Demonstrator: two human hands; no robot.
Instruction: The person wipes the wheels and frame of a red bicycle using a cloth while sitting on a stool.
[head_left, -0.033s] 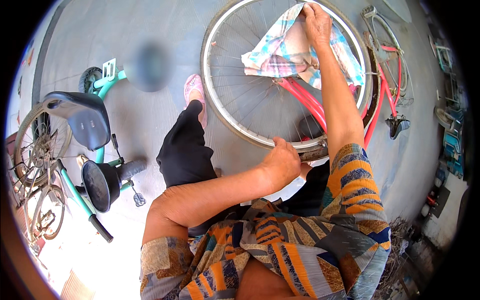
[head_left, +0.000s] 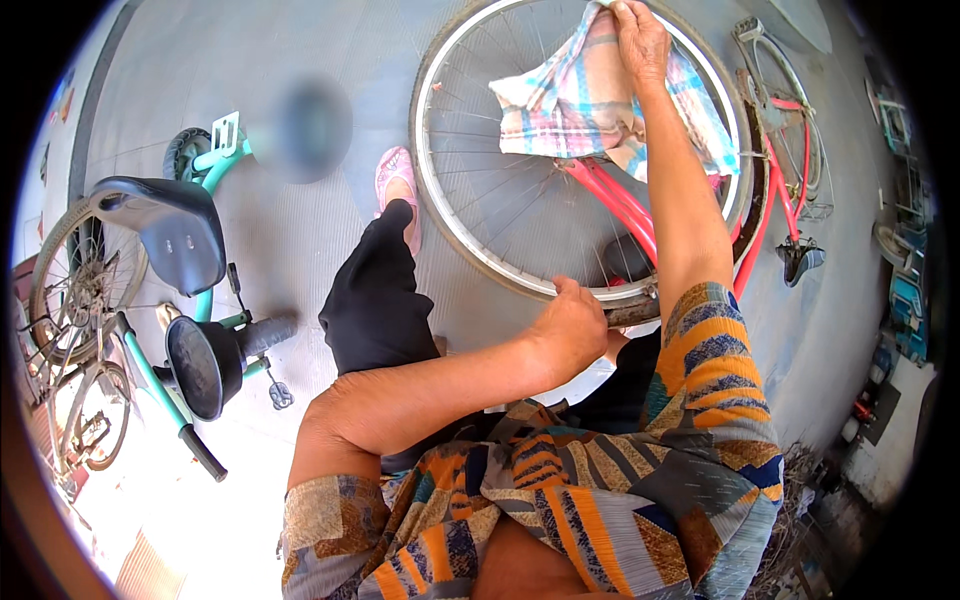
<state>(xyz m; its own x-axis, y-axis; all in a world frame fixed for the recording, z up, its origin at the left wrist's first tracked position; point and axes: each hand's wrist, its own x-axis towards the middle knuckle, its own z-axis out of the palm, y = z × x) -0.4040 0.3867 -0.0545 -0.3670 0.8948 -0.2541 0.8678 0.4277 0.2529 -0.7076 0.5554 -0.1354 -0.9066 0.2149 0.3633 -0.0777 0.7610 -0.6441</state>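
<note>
Head view: pinching the upper edge of a checked cloth (head_left: 570,95) with the right hand (head_left: 642,48), near the top of a large spoked wheel (head_left: 424,140). Draping the cloth over the upper right part of that wheel, letting the white, blue and pink folds spread across the spokes and reach the rim on the right. Curling the left hand (head_left: 568,330) half closed by the tyre at the bottom of the wheel; not being able to tell whether touching the tyre or holding anything inside. Reaching the right forearm (head_left: 690,190) across the wheel, just beside red bars (head_left: 618,203) running from the hub. Wearing a patterned shirt (head_left: 620,490), black trousers (head_left: 375,300) and a pink shoe (head_left: 392,170). Resting that shoe on the grey floor (head_left: 300,50), just left of the wheel. Having a far wheel (head_left: 804,92) and a black pedal (head_left: 800,260) off to the right. Having, well to the left, a turquoise bike (head_left: 153,378) with a black seat (head_left: 170,235), and beyond it an old wheel (head_left: 88,283).
</note>
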